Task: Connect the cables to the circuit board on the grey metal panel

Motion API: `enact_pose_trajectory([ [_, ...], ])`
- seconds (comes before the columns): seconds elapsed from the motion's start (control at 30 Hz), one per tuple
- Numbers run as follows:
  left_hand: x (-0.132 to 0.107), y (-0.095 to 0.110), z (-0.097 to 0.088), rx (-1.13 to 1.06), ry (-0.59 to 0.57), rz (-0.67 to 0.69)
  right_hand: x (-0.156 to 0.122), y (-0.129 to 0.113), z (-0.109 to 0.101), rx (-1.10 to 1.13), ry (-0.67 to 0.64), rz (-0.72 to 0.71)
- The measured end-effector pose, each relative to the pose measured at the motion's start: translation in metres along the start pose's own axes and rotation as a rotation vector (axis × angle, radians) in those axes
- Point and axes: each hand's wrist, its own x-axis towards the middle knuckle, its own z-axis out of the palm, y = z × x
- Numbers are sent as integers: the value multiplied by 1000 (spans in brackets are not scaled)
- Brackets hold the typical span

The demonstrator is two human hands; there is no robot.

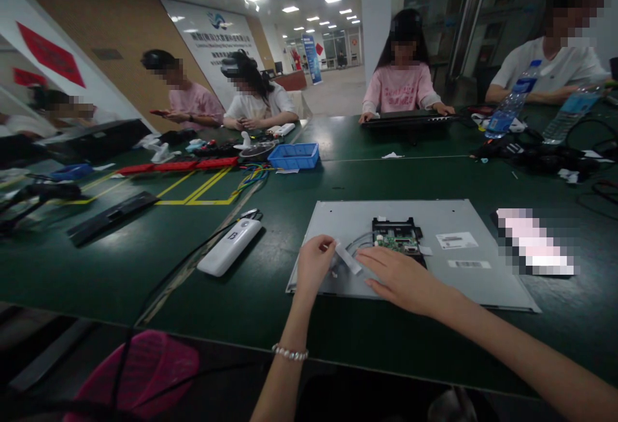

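1. Your left hand (316, 260) pinches the upper end of a pale strip (348, 258) between thumb and fingers.
2. Your right hand (403, 282) reaches in from the other side, fingers outstretched and gripping nothing visible; its fingertips are just beside the strip, contact undetermined.
3. The strip slants over the left part of the panel (463, 219), near the cables (360, 240) that run to the board (396, 240). The panel lies flat on the table (120, 274).
4. Step in hand, as judged: two-handed handling of the strip. Whether its lower end is stuck down or free cannot be told.
5. Next move, as judged, calls for a secure left pinch, a light right touch and clearance from the cables.
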Motion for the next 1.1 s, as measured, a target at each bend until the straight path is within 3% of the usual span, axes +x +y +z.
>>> enact_pose_trajectory([
  [0.1, -2, 1, 2, 23, 7, 28, 9, -11, 12, -56, -73, -79],
  [0.3, -23, 25, -6, 138, 182, 207, 8, -16, 35, -72, -87, -49],
  [0.43, -46, 41, -8, 322, 47, 288, 4, -14, 42, -42, -90, -41],
  [0.53, -56, 39, -1, 387, -34, 269, 3, -14, 43, -25, -88, -30],
  [0.73, -55, 25, 11, 435, -58, 251, 1, -18, 46, -15, -110, 8],
  [1.1, -55, 27, 16, 494, -53, 197, -7, -25, 47, -81, -140, 23],
])
